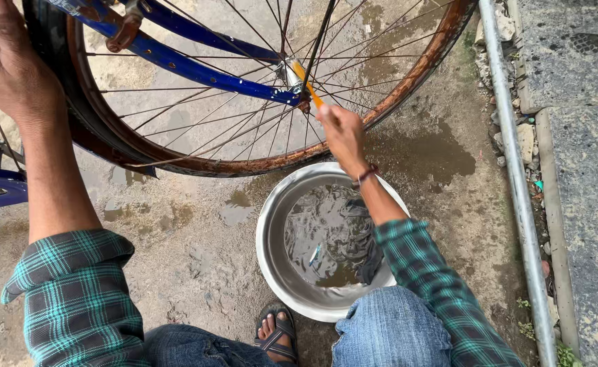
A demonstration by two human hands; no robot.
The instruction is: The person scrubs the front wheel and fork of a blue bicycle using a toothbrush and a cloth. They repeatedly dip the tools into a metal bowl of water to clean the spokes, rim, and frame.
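A bicycle wheel with a rusty rim (265, 162) and thin spokes fills the top of the view, held in a blue fork (197, 68). My left hand (7, 64) grips the black tyre at the upper left. My right hand (339, 129) holds an orange-handled brush (307, 85), whose head reaches the hub (295, 78) among the spokes. Both sleeves are green plaid.
A round metal basin (272, 251) of murky water with a dark cloth (363, 238) in it sits on wet concrete between my knees. A sandalled foot (276, 333) shows below it. A metal pipe (516, 183) and stone slabs run along the right side.
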